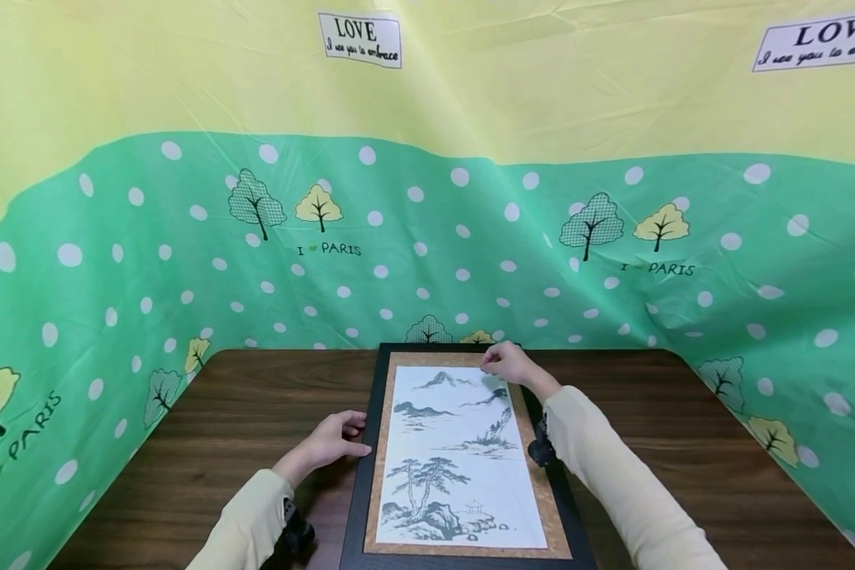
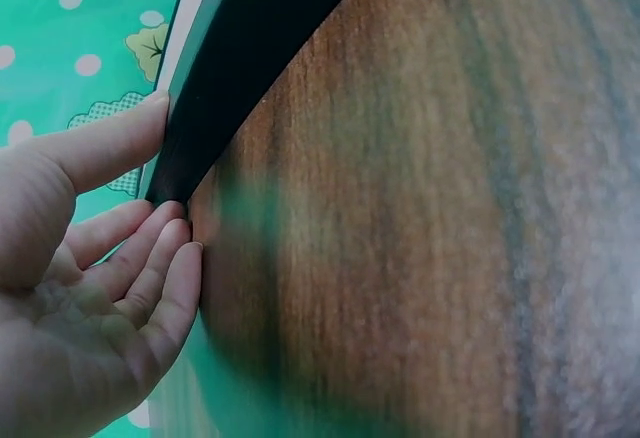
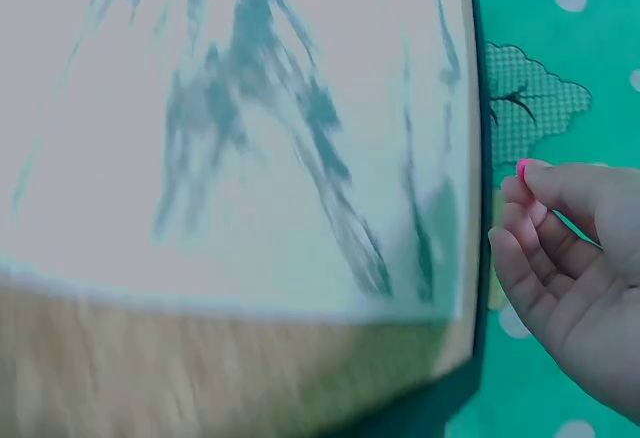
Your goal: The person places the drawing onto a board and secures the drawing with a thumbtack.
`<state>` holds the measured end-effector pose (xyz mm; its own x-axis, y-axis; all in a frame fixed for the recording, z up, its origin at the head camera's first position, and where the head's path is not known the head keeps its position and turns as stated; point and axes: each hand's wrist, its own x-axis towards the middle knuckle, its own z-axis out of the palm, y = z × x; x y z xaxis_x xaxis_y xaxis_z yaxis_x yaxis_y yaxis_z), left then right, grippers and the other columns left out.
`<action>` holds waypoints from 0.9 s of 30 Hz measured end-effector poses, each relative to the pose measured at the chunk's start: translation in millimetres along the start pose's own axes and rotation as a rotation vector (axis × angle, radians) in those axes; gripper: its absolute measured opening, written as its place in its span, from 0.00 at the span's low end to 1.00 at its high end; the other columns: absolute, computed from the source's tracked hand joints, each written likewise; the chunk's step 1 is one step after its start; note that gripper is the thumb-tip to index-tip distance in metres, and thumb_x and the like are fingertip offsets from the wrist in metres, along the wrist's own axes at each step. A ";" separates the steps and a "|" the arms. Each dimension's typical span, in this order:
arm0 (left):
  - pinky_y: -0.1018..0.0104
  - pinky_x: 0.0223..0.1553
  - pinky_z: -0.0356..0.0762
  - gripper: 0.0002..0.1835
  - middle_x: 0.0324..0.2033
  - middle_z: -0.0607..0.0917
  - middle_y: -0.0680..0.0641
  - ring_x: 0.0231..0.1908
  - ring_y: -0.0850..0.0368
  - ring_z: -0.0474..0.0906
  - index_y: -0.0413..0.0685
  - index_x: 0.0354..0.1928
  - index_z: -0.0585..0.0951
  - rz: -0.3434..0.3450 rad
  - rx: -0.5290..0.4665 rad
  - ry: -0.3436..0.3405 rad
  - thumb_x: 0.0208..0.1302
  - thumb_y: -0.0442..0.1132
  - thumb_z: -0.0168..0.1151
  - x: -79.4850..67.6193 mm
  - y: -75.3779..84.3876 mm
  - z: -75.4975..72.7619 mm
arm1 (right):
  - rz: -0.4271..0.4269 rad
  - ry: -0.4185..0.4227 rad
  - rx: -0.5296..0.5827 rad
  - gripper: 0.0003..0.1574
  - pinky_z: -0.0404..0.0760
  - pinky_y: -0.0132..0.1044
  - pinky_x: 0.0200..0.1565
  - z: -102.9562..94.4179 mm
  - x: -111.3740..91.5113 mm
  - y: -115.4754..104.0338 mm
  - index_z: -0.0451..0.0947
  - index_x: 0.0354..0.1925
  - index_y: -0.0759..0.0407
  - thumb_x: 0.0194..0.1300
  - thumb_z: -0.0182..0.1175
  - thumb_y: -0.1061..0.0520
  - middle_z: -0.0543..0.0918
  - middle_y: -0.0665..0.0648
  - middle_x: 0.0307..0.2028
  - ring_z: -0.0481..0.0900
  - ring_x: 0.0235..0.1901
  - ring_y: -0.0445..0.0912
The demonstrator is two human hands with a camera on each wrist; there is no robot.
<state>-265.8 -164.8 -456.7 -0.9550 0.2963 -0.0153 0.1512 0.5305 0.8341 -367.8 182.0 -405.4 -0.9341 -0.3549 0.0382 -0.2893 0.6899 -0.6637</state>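
Note:
A cork board [image 1: 557,518] in a black frame [image 1: 359,507] lies on the table. On it is a white sheet [image 1: 463,467] printed with an ink landscape of mountains, pines and rocks. My left hand [image 1: 331,438] rests against the frame's left side, thumb and fingertips spread along that edge, as the left wrist view shows too. Near the sheet's top right corner, my right hand [image 1: 513,366] pinches a small bright pink piece [image 3: 522,168] between thumb and finger; its shape is mostly covered by the fingertips.
The dark wooden table [image 1: 207,443] extends on both sides of the board. Behind it hangs a green and yellow cloth [image 1: 463,222] with white dots and trees. Each wrist carries a small black device, such as the right camera [image 1: 541,450].

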 end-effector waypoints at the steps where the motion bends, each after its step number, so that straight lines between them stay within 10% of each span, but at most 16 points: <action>1: 0.57 0.43 0.74 0.30 0.45 0.77 0.41 0.43 0.49 0.73 0.30 0.53 0.71 0.002 -0.001 -0.002 0.46 0.33 0.70 -0.4 -0.1 -0.4 | 0.010 0.000 0.007 0.07 0.72 0.34 0.26 4.6 2.4 -1.1 0.79 0.34 0.69 0.60 0.55 0.65 0.80 0.59 0.27 0.73 0.24 0.46; 27: 0.56 0.45 0.73 0.29 0.45 0.78 0.41 0.43 0.48 0.73 0.31 0.53 0.72 0.032 -0.004 0.002 0.47 0.34 0.70 -1.0 -1.9 0.9 | 0.278 0.146 0.230 0.08 0.68 0.35 0.22 50.9 38.1 6.4 0.81 0.32 0.70 0.59 0.56 0.66 0.78 0.59 0.22 0.66 0.16 0.44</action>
<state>-264.9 -165.4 -458.7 -0.9502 0.3113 0.0126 0.1806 0.5175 0.8364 -394.7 140.7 -446.2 -0.9950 -0.0696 -0.0717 0.0178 0.5820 -0.8130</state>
